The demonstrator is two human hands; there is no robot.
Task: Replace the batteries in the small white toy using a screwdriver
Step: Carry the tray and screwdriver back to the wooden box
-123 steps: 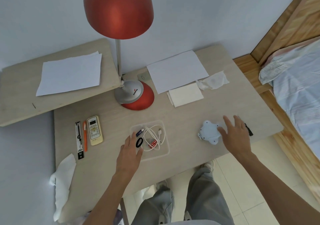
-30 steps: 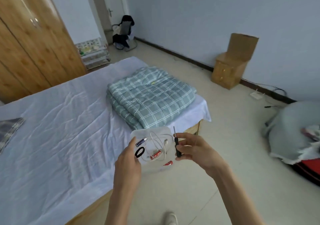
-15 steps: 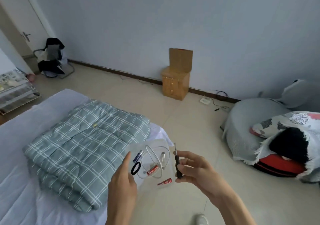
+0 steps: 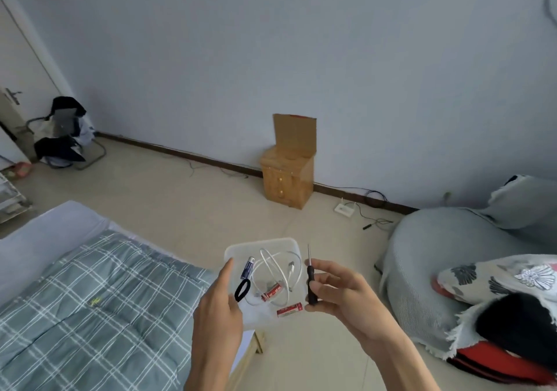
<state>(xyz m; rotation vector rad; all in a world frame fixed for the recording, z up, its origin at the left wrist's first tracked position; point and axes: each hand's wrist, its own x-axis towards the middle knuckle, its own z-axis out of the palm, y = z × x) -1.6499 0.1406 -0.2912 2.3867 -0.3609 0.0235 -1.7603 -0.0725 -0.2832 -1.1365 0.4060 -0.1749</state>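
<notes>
A clear plastic tray (image 4: 265,244) hangs in the air in front of me, carried by both hands. My left hand (image 4: 218,309) grips its left edge with the thumb on top. My right hand (image 4: 346,297) pinches a small black screwdriver (image 4: 311,282) upright at the tray's right edge. In the tray lie a blue battery (image 4: 247,267), two red batteries (image 4: 271,291) (image 4: 289,309), a coiled white cable (image 4: 280,273) and a black hair tie (image 4: 242,290). The white toy is not in view.
A bed with a folded checked quilt (image 4: 75,300) lies at the lower left. Against the far wall stands a small wooden cabinet (image 4: 286,176), with a power strip (image 4: 343,209) beside it. A grey covered cushion (image 4: 428,270) and a floral pillow (image 4: 506,279) sit at the right.
Four seconds ago both hands were at the table by the tray and toy. Since then they lifted the tray and screwdriver, and my view has swung right across the bedroom.
</notes>
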